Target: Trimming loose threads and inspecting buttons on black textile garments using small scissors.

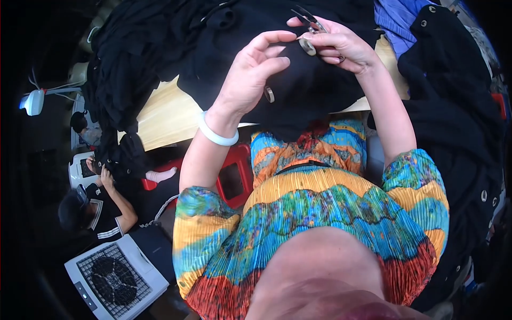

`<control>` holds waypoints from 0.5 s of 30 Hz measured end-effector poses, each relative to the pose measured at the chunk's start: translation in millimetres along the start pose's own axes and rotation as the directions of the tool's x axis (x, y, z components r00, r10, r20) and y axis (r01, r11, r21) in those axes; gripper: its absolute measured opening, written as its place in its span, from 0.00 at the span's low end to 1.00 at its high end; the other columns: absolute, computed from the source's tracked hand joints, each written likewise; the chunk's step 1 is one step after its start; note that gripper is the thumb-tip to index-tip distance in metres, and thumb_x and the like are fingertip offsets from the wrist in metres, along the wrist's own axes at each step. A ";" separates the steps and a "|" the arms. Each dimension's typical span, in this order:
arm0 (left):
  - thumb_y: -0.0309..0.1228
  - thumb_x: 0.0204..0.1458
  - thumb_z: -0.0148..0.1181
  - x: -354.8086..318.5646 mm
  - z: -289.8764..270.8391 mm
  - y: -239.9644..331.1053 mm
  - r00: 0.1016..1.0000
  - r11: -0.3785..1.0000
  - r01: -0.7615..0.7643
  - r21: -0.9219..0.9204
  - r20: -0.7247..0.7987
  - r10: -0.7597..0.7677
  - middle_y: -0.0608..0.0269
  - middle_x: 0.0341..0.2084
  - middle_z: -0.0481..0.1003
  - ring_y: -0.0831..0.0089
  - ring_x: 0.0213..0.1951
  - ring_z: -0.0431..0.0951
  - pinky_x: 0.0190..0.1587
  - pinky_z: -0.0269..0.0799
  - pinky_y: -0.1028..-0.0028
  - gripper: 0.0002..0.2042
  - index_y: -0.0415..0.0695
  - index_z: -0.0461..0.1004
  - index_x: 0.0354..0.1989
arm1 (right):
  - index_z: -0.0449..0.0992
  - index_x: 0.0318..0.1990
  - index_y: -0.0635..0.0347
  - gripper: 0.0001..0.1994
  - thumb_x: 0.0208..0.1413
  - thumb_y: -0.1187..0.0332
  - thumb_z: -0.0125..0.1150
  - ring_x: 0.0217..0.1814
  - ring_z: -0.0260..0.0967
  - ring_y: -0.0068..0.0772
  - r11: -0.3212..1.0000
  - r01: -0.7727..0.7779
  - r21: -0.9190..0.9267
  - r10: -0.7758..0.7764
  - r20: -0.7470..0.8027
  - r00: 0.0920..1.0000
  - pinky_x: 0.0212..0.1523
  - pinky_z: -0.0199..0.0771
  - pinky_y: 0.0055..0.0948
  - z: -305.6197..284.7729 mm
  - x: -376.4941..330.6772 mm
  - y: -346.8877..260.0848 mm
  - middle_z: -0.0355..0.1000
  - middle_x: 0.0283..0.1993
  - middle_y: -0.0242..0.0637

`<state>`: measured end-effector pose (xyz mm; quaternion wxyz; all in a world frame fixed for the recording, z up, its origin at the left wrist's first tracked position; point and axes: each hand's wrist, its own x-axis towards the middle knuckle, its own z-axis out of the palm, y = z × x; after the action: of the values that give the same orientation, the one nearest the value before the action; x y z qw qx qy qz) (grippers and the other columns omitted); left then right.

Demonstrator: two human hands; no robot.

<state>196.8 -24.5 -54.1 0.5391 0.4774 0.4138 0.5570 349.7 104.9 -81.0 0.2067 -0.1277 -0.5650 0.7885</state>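
Observation:
Both my hands are raised over black cloth (298,80) spread in front of me. My right hand (346,47) is closed around small thread snips (310,20), with their blades sticking up past the fingers. Just under its thumb and fingertips is a round, pale grey-beige button (308,47). My left hand (249,69) is beside it, thumb and index finger apart, the index fingertip close to the button. I see nothing in its fingers; a thin thread there would be too fine to make out. A second pale button (269,94) is on the black cloth below the left thumb.
Heaped black garments (144,58) with shiny buttons or eyelets surround the work. Tan paper-like sheets (168,114) show beneath, and purple-blue cloth (397,26) is at far right. A red stool (232,176), another seated person (109,202) and a fan unit (117,277) are at left.

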 end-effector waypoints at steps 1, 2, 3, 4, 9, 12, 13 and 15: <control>0.16 0.45 0.48 -0.2 -4.0 -2.5 0.998 0.995 0.029 -0.096 -0.045 -0.033 0.63 0.35 0.71 0.82 0.36 0.71 0.41 0.66 0.85 0.18 0.37 0.63 0.48 | 0.62 0.51 0.62 0.19 0.50 0.71 0.53 0.12 0.46 0.03 0.996 0.041 -0.078 -0.046 -0.068 0.997 0.11 0.48 0.04 2.0 0.1 -0.1 0.64 0.25 0.24; 0.16 0.46 0.48 -0.1 -9.4 -7.7 0.999 0.997 0.001 -0.080 -0.050 -0.005 0.63 0.34 0.72 0.82 0.36 0.72 0.40 0.67 0.85 0.18 0.37 0.63 0.48 | 0.62 0.51 0.62 0.20 0.50 0.69 0.53 0.12 0.47 0.04 0.993 0.054 -0.104 -0.065 -0.105 0.992 0.12 0.48 0.04 0.8 -0.6 0.5 0.69 0.30 0.29; 0.16 0.46 0.48 0.0 -9.1 -7.6 0.999 0.997 -0.001 -0.081 -0.049 -0.003 0.63 0.34 0.72 0.82 0.36 0.72 0.40 0.67 0.85 0.18 0.37 0.63 0.48 | 0.62 0.51 0.62 0.20 0.50 0.69 0.53 0.12 0.47 0.04 0.993 0.054 -0.105 -0.065 -0.105 0.992 0.12 0.48 0.04 0.2 -2.4 0.7 0.69 0.30 0.29; 0.16 0.46 0.48 -0.2 -8.1 -7.5 0.996 0.994 0.004 -0.113 -0.090 -0.014 0.63 0.34 0.72 0.82 0.35 0.71 0.41 0.66 0.85 0.17 0.38 0.64 0.47 | 0.62 0.51 0.62 0.20 0.50 0.69 0.53 0.12 0.47 0.04 0.988 0.092 -0.123 -0.111 -0.152 0.982 0.12 0.48 0.05 0.4 -5.0 0.7 0.70 0.34 0.32; 0.16 0.46 0.47 -3.0 -4.0 -8.1 0.991 0.985 0.002 -0.171 -0.130 -0.025 0.64 0.33 0.72 0.83 0.34 0.71 0.40 0.65 0.86 0.16 0.37 0.65 0.46 | 0.60 0.53 0.61 0.23 0.47 0.72 0.52 0.14 0.49 0.05 0.946 0.191 -0.261 -0.237 -0.158 0.958 0.13 0.48 0.04 13.7 -15.6 1.6 0.71 0.41 0.37; 0.17 0.46 0.47 6.0 -7.3 -6.7 0.996 0.990 -0.018 -0.141 -0.093 0.005 0.63 0.35 0.71 0.83 0.36 0.70 0.41 0.65 0.86 0.16 0.37 0.64 0.46 | 0.58 0.55 0.57 0.25 0.46 0.71 0.55 0.21 0.56 0.08 0.953 0.133 -0.272 -0.155 -0.059 0.986 0.15 0.51 0.07 8.9 -15.0 -4.0 0.67 0.42 0.32; 0.17 0.46 0.48 5.9 -6.0 -7.6 0.994 0.995 -0.033 -0.097 -0.108 0.022 0.64 0.36 0.70 0.84 0.36 0.69 0.40 0.64 0.87 0.16 0.37 0.65 0.46 | 0.59 0.55 0.55 0.26 0.45 0.68 0.57 0.22 0.56 0.07 0.945 0.103 -0.312 -0.133 -0.075 0.988 0.16 0.51 0.07 9.5 -15.5 0.6 0.65 0.39 0.28; 0.17 0.46 0.48 -5.7 -1.0 -14.5 0.982 0.994 0.002 -0.108 -0.186 -0.023 0.66 0.33 0.70 0.86 0.33 0.67 0.39 0.62 0.88 0.15 0.38 0.66 0.45 | 0.62 0.52 0.55 0.24 0.46 0.68 0.59 0.23 0.56 0.08 0.974 0.084 -0.210 -0.101 -0.068 0.993 0.16 0.51 0.07 14.7 -24.0 14.8 0.63 0.35 0.26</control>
<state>198.6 -28.9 -68.9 0.5263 0.3905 0.4350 0.6175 361.8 77.2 -90.9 0.2508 -0.1530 -0.6407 0.7094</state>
